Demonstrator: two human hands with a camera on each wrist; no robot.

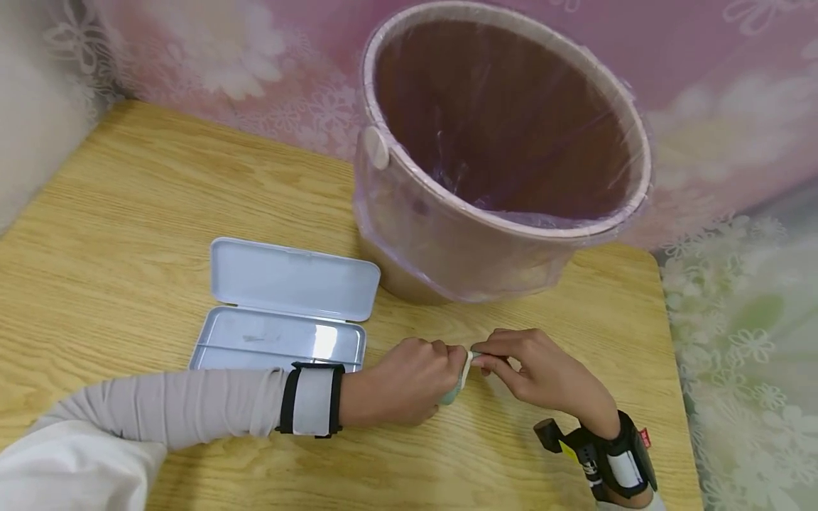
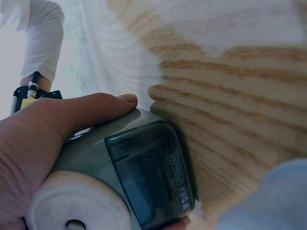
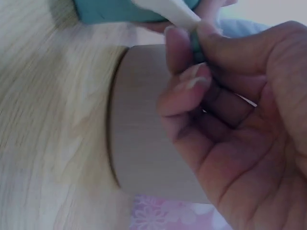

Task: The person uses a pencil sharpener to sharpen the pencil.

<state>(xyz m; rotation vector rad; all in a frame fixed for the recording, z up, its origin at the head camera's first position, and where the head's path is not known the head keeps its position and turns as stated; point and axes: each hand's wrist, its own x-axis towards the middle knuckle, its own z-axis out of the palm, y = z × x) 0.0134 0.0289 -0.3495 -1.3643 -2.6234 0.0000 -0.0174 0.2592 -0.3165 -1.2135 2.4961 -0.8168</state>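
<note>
My left hand (image 1: pixel 415 376) grips a green hand-crank pencil sharpener (image 2: pixel 91 158), wrapping its fingers round the body. Its dark see-through shavings drawer (image 2: pixel 153 177) faces the left wrist camera, beside a white round face (image 2: pixel 79 203) with a small hole. On the sharpener's other side, a white crank arm (image 3: pixel 168 10) ends in a green knob (image 3: pixel 195 47). My right hand (image 1: pixel 543 372) pinches that knob between thumb and fingertips. Most of the sharpener is hidden behind the left hand in the head view.
A light blue pencil case (image 1: pixel 294 280) lies with its lid raised, partly behind my left forearm. Behind the hands stands a large beige bin (image 1: pixel 402 277) lined with a clear purplish bag. The wooden table (image 1: pixel 160 191) meets flowered pink cloth at the back.
</note>
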